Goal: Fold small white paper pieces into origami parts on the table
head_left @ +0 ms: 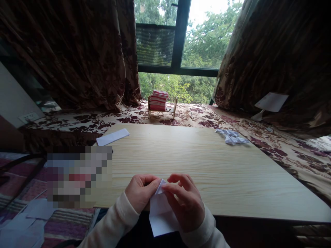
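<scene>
A white sheet of paper (pixel 163 215) hangs between my hands at the table's near edge, with a small folded corner at its top. My left hand (pixel 141 191) pinches the upper left of the paper between thumb and fingers. From the other side, my right hand (pixel 186 201) grips the paper near the folded corner, its thumb and index finger close to the fold. The paper's lower end hangs past the table edge.
The wooden table (pixel 201 165) carries a flat folded paper strip (pixel 113 137) at back left and several crumpled-looking folded papers (pixel 232 136) at back right. Beyond stand a small rack (pixel 149 112) of striped cloths (pixel 158 100) and a white lamp (pixel 272 102). Loose papers (pixel 26 220) lie lower left.
</scene>
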Demonstrator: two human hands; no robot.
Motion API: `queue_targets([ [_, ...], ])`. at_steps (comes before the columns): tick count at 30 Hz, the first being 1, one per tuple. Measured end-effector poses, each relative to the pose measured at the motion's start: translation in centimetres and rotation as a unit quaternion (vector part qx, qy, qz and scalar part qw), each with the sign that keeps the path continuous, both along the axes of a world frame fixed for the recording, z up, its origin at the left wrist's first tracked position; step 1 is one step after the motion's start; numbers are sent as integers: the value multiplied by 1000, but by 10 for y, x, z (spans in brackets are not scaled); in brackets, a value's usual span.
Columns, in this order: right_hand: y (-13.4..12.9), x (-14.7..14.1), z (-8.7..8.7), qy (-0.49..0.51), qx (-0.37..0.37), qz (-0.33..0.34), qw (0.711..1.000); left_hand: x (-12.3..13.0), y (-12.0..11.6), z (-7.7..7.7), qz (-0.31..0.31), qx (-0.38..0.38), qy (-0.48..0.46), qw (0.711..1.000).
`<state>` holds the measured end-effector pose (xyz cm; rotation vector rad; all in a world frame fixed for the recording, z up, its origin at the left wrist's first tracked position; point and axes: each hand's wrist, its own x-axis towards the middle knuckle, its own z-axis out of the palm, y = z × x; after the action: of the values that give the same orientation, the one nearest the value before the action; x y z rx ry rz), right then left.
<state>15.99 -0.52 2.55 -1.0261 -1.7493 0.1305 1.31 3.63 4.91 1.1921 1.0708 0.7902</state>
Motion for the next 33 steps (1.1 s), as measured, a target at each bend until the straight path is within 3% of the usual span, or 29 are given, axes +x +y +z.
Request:
queue_targets([
  [15,-1,0,3,-37,19,13,999,-8,4,0,-58,-24,-26,998],
  [33,0,3,4,-53,2,29,998,-11,2,1,-50,-61,-81,994],
])
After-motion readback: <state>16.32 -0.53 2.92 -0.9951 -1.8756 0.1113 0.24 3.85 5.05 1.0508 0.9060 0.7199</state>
